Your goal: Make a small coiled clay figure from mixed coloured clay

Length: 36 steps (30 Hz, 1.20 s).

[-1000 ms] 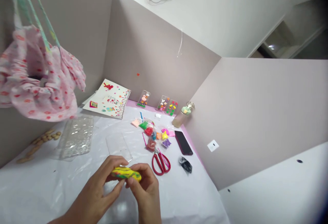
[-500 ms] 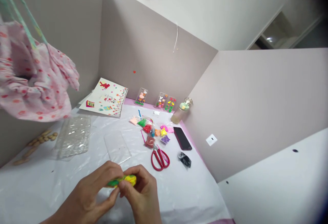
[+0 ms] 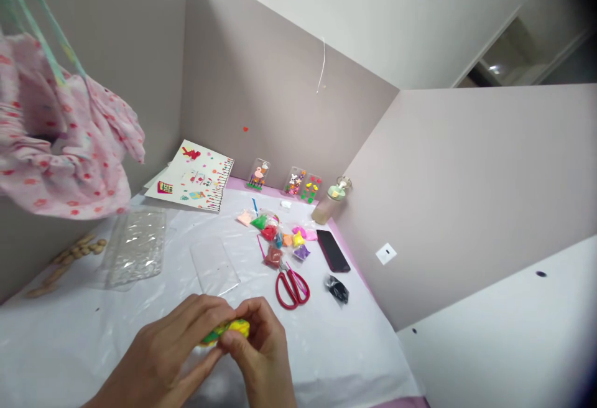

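Note:
A small lump of yellow and green modelling clay (image 3: 239, 327) is pinched between my two hands near the front of the table. My left hand (image 3: 172, 339) grips its green end, and the fingers cover part of it. My right hand (image 3: 261, 343) has thumb and forefinger on the yellow end. Just beyond the hands lies a clear plastic sheet (image 3: 214, 265). To the right of that are red-handled scissors (image 3: 292, 290) and several small bags of coloured clay, among them a yellow one (image 3: 298, 239) and a green one (image 3: 259, 222).
A phone (image 3: 333, 250) and a bag of black clay (image 3: 337, 290) lie on the right. Three decorated clear cases (image 3: 258, 174) and a bottle (image 3: 329, 203) stand by the wall. Bubble packaging (image 3: 137, 249), peanuts (image 3: 84, 248) and a drawing (image 3: 193, 178) lie left, below hanging pink cloth (image 3: 69, 147).
My left fingers have shifted slightly right along the clay, closer to my right hand, and cover more of its middle. The other things on the table stay put.

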{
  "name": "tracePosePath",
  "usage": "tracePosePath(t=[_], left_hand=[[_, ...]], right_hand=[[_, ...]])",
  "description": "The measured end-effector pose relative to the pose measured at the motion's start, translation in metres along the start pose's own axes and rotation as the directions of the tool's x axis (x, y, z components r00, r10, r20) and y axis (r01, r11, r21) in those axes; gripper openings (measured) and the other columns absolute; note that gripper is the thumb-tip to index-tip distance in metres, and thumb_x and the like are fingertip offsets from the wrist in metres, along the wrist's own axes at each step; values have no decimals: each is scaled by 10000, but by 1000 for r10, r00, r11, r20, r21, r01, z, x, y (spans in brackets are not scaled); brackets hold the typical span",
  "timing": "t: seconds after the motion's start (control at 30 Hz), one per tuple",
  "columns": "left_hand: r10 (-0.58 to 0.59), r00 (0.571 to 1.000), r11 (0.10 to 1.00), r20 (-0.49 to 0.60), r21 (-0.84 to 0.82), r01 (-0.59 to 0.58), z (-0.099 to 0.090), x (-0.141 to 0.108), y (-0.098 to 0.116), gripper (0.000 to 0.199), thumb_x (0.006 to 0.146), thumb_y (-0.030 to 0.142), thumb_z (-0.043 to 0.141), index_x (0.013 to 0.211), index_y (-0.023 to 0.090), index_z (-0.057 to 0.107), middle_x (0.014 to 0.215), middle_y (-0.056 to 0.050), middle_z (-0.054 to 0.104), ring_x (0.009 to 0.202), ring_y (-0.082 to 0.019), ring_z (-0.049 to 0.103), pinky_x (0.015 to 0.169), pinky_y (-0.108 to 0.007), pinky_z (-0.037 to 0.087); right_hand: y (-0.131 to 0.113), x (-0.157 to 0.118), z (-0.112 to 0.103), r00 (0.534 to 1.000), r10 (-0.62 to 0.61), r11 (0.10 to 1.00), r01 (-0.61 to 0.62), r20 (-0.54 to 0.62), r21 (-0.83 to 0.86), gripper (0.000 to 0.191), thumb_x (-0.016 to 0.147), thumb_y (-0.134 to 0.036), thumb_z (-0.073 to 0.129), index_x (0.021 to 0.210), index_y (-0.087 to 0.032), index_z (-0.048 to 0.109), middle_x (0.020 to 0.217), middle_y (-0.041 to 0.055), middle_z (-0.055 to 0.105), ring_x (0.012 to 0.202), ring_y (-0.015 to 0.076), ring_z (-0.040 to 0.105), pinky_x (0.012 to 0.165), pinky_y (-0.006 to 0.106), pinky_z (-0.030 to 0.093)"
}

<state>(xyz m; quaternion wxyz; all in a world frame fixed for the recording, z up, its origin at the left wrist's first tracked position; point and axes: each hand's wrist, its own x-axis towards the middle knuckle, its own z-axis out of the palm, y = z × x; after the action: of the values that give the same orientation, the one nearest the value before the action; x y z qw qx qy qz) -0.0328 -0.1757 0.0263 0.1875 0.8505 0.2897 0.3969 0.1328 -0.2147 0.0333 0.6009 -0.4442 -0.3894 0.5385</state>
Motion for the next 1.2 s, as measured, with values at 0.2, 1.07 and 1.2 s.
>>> tracePosePath(t=[0.2,1.07,1.2], left_hand=[[150,983,978,-103,160,-133,-5,11,6,274,816,185,733,1044,316,657,867,58,764,834,-206,729,1049,-330,419],[-619,721,413,311,-652,636,0,-4,-14,470,939,691,508,871,251,658,704,33,553,641,-155,534,667,-245,485],[-630,696,318,344,-703,636,-4,0,-10,404,868,637,669,832,237,629,644,64,447,572,-127,416,584,-228,433]], right_hand=[[5,-2,-3,997,30,998,-27,75,-50,356,724,-429,865,836,-194,622,710,-36,574,650,126,486,637,256,381],[3,1,-15,987,161,953,-154,-5,262,521,749,-651,818,817,-149,699,666,-14,561,534,64,430,507,196,311],[7,1,-16,977,210,928,-214,46,304,520,705,-622,869,823,-170,643,661,-36,522,540,65,409,489,184,279]])
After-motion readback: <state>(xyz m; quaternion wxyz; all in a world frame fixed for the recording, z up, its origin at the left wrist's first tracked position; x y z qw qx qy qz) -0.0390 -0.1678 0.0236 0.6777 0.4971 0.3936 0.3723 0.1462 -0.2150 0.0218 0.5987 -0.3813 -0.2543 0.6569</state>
